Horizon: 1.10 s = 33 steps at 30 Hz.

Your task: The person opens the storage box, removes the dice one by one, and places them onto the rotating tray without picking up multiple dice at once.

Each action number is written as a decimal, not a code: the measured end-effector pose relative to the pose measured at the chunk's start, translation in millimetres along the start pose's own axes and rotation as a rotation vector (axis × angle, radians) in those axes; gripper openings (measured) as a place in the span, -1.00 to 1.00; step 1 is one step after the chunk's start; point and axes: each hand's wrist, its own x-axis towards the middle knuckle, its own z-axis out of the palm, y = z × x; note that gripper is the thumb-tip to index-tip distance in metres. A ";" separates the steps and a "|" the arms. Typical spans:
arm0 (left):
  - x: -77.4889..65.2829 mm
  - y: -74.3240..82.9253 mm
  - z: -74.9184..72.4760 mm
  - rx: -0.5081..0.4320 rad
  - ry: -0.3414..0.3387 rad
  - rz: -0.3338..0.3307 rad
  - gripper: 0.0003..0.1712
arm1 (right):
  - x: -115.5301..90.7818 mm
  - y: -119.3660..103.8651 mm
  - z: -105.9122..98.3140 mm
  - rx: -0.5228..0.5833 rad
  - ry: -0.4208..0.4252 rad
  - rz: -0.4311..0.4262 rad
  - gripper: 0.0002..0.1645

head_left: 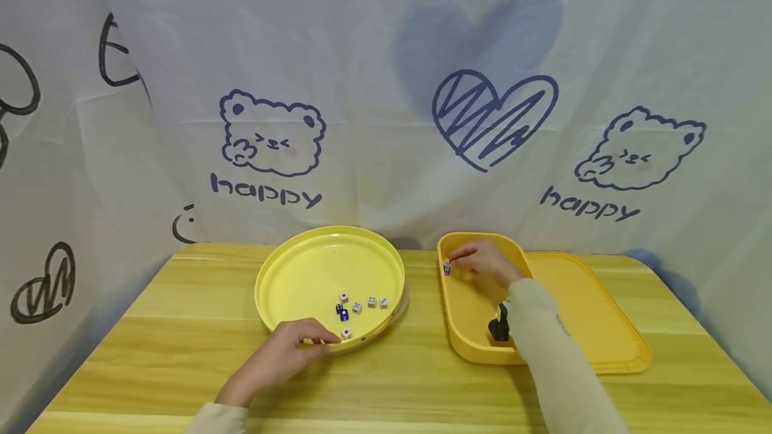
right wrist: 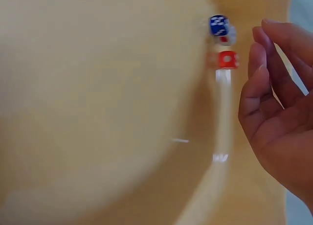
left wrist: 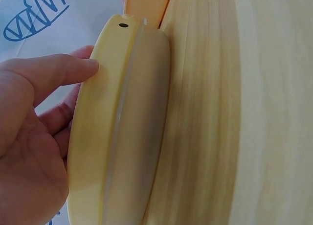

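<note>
My left hand (head_left: 286, 353) grips the near rim of a round yellow tray (head_left: 313, 266); in the left wrist view the thumb presses the tray's outer wall (left wrist: 98, 122) and the fingers go behind it. Several dice lie in the tray's near right part: white dice (head_left: 357, 307) and blue dice (head_left: 344, 315). Over the far end of an orange bin (head_left: 482, 355) is my right hand (head_left: 482, 260), fingers bent loosely and holding nothing. Just off its fingertips, by the bin's wall, are a blue die (right wrist: 218, 25), a white die (right wrist: 232, 35) and a red die (right wrist: 227, 59).
A flat orange lid (head_left: 591, 313) lies right of the bin on the wooden table (head_left: 386, 394). A white cloth (head_left: 362, 86) with bear and heart drawings hangs behind. At my right wrist a black device (head_left: 499, 327) is strapped on.
</note>
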 end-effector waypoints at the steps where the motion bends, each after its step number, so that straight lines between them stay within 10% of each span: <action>1: 0.2 0.0 0.1 0.003 0.001 -0.001 -0.81 | 0.0 1.8 0.7 -0.003 -0.008 -0.009 -0.76; 13: 1.7 1.7 -0.1 -0.009 -0.011 -0.009 -0.83 | 2.8 6.7 3.0 0.059 -0.055 0.021 -0.78; 33: -1.6 -2.4 1.3 -0.016 0.009 0.003 -0.81 | 10.3 9.5 15.1 -0.160 -0.093 -0.106 -0.82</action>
